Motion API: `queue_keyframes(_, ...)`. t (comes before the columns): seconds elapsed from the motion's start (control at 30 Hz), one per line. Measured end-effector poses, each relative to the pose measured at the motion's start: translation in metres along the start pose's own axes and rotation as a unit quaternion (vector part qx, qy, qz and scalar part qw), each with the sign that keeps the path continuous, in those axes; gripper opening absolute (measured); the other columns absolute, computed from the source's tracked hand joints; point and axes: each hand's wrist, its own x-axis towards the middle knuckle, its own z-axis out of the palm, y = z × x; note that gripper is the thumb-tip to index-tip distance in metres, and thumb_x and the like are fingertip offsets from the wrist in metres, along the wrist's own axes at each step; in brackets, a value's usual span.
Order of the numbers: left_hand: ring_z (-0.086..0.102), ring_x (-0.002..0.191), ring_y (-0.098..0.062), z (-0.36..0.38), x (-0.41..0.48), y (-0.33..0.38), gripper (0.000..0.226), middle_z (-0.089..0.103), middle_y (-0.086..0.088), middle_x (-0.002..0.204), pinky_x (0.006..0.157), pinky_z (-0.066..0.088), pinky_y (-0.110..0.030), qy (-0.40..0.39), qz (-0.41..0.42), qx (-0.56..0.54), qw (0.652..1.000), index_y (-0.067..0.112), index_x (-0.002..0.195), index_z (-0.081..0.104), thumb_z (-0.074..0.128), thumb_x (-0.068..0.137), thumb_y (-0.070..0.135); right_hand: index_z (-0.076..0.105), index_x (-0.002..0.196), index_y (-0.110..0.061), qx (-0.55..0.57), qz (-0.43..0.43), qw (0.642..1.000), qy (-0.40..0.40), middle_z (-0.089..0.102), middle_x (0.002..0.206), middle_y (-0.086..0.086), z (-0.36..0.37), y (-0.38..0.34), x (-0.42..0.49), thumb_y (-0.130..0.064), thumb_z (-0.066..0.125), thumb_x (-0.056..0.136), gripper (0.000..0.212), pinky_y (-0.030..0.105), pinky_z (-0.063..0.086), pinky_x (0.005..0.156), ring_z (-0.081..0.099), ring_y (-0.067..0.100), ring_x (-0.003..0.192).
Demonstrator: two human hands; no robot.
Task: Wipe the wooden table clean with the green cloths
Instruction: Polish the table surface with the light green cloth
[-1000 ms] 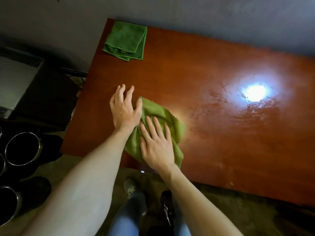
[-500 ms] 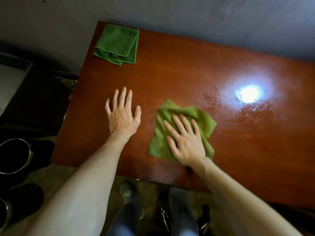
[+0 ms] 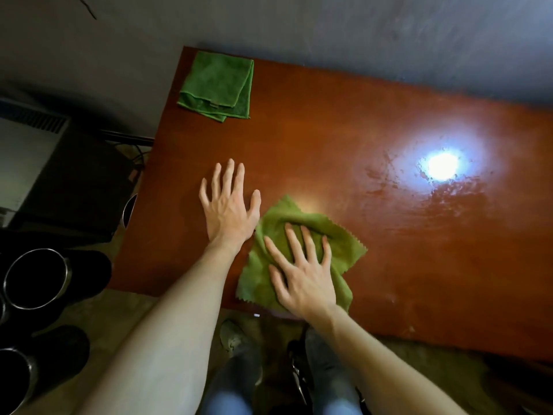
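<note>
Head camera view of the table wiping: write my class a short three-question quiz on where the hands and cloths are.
1. True or false: the right hand lies flat on the unfolded cloth.
2. Where on the table is the folded cloth? A near edge; B far left corner; C middle.
3. Fill in: the ___ rests on bare wood.
Key: 1 true; 2 B; 3 left hand.

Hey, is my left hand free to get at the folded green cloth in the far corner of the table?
Probably yes. The left hand lies flat on the wooden table holding nothing, and only bare wood lies between it and the folded green cloth.
</note>
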Motion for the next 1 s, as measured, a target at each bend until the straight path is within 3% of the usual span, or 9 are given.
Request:
queue_keyframes(0.1, 0.018, 0.162, -0.021, 0.002, 0.001, -0.003, 0.062, 0.028, 0.003, 0.173, 0.129, 0.013, -0.053, 0.008, -0.004, -0.027, 1.0, 0.028, 0.164, 0.035, 0.031, 0.108, 0.054, 0.019, 0.161, -0.049, -0.022, -0.03, 0.999, 0.027, 0.017, 0.173, 0.001, -0.011, 0.022, 0.064, -0.059, 0.028, 0.106, 0.057, 0.064, 0.01, 0.123, 0.013, 0.032, 0.159)
queue_keyframes(0.23, 0.02, 0.161, -0.017, 0.0, 0.002, -0.006, 0.058, 0.031, 0.006, 0.172, 0.129, 0.013, -0.052, 0.021, -0.011, -0.056, 0.998, 0.031, 0.161, 0.042, 0.029, 0.109, 0.053, 0.022, 0.161, -0.047, -0.005, 0.058, 0.996, 0.069, 0.017, 0.173, 0.003, -0.025, 0.031, 0.151, -0.06, 0.023, 0.106, 0.057, 0.066, 0.008, 0.123, 0.011, 0.033, 0.159)
queue_keyframes(0.4, 0.02, 0.161, -0.015, -0.009, 0.002, -0.003, 0.057, 0.032, 0.007, 0.171, 0.129, 0.013, -0.05, 0.013, -0.01, -0.071, 0.997, 0.031, 0.16, 0.044, 0.029, 0.108, 0.052, 0.021, 0.163, -0.043, -0.013, 0.094, 0.992, 0.078, 0.017, 0.173, 0.003, -0.014, 0.014, 0.078, -0.054, 0.03, 0.105, 0.059, 0.063, 0.009, 0.124, 0.009, 0.031, 0.16)
queue_keyframes(0.57, 0.018, 0.162, -0.02, -0.012, 0.0, 0.002, 0.06, 0.026, 0.004, 0.174, 0.129, 0.015, -0.053, -0.014, -0.009, -0.032, 0.999, 0.029, 0.164, 0.034, 0.031, 0.107, 0.049, 0.016, 0.163, -0.048, 0.021, 0.155, 0.987, 0.026, 0.018, 0.173, 0.001, 0.002, -0.001, -0.026, -0.056, 0.034, 0.105, 0.061, 0.063, 0.012, 0.124, 0.011, 0.029, 0.16)
queue_keyframes(0.73, 0.018, 0.162, -0.022, 0.0, 0.003, 0.0, 0.058, 0.028, 0.002, 0.173, 0.129, 0.015, -0.054, 0.002, -0.011, -0.015, 1.0, 0.029, 0.164, 0.034, 0.037, 0.109, 0.047, 0.011, 0.163, -0.046, 0.02, 0.223, 0.972, 0.066, 0.013, 0.173, 0.002, -0.016, 0.056, 0.054, -0.061, 0.026, 0.104, 0.062, 0.062, 0.003, 0.125, 0.005, 0.028, 0.16)
queue_keyframes(0.87, 0.018, 0.162, -0.024, 0.007, 0.004, 0.002, 0.059, 0.027, 0.0, 0.173, 0.127, 0.015, -0.055, 0.009, -0.013, 0.02, 1.0, 0.027, 0.164, 0.032, 0.038, 0.109, 0.046, 0.007, 0.165, -0.041, 0.014, 0.216, 0.975, 0.057, 0.004, 0.175, 0.003, -0.051, 0.141, 0.146, -0.063, 0.014, 0.103, 0.066, 0.065, 0.0, 0.124, -0.003, 0.027, 0.161)
queue_keyframes(1.0, 0.044, 0.144, -0.039, -0.009, 0.019, 0.012, 0.059, 0.05, -0.019, 0.156, 0.123, 0.026, -0.057, -0.024, 0.062, 0.142, 0.988, 0.007, 0.153, 0.048, 0.029, 0.106, 0.037, 0.01, 0.165, -0.039, -0.002, 0.224, 0.972, 0.076, 0.007, 0.175, 0.004, -0.036, 0.13, 0.106, -0.061, 0.019, 0.105, 0.065, 0.065, 0.004, 0.124, 0.001, 0.029, 0.161)
